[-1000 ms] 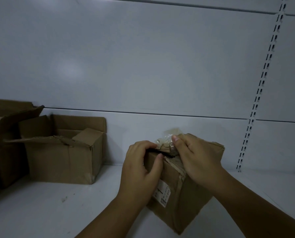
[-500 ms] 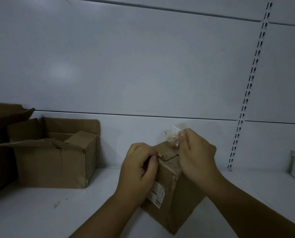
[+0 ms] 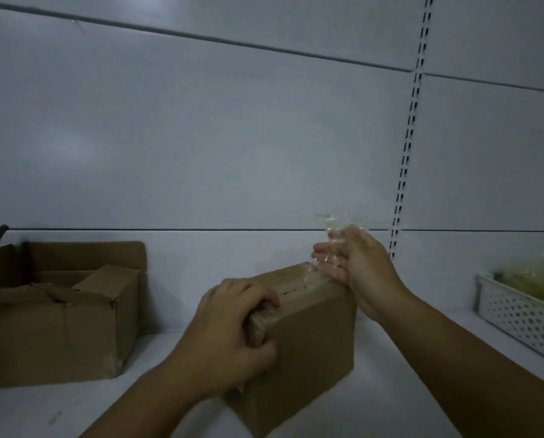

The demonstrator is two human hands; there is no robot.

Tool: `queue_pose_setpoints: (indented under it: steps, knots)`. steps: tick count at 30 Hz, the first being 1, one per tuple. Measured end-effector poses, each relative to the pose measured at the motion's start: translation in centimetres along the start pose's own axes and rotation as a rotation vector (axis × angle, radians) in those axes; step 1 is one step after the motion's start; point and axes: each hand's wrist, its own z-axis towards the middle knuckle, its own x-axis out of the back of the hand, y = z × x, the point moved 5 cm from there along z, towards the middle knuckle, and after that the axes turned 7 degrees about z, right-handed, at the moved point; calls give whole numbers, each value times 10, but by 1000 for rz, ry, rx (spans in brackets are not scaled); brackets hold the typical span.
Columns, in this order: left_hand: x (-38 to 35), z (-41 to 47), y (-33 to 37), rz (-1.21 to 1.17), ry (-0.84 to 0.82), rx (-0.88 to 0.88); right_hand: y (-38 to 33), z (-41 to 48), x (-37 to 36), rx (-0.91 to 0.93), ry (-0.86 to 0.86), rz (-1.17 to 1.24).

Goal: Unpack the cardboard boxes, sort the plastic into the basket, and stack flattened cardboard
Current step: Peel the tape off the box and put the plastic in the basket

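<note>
since a second earlier the right hand (image 3: pixel 356 263) had peeled tape (image 3: pixel 333 235) up, pinching it; left hand (image 3: pixel 232 336) clamped the box (image 3: pixel 315 336), centre frame. untaping step; next, likely tear free toward the basket (image 3: pixel 517 314), lower right.

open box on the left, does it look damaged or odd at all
Yes. The open box on the left of the shelf is battered: its top flaps are crumpled and sagging inward, the front top edge is torn and ragged, and the right front corner is creased. It sits upright, and nothing has spilled from it.
</note>
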Motion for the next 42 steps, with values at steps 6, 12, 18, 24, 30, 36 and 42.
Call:
queue_pose_setpoints:
  steps: [6, 12, 18, 24, 30, 36, 42]
  knots:
    - [36, 8, -11, 95, -276, 126, -10, 17, 56, -60, 139, 306]
    - [4, 45, 67, 219, -37, 176, 11, 12, 54, -46, -48, -53]
    - [-51, 70, 67, 286, -155, 141, 21, 8, 64, -5, -241, -480]
    - [-49, 68, 66, 345, -128, 161, 32, 18, 102, 110, -275, -758]
    - [-50, 69, 69, 355, -150, 241, 56, 9, 115, 107, -358, -694]
    - [-52, 69, 69, 343, -171, 287, 82, -6, 119, 268, -386, -925]
    - [-53, 68, 69, 360, -159, 350, 85, -11, 122, 376, -326, -928]
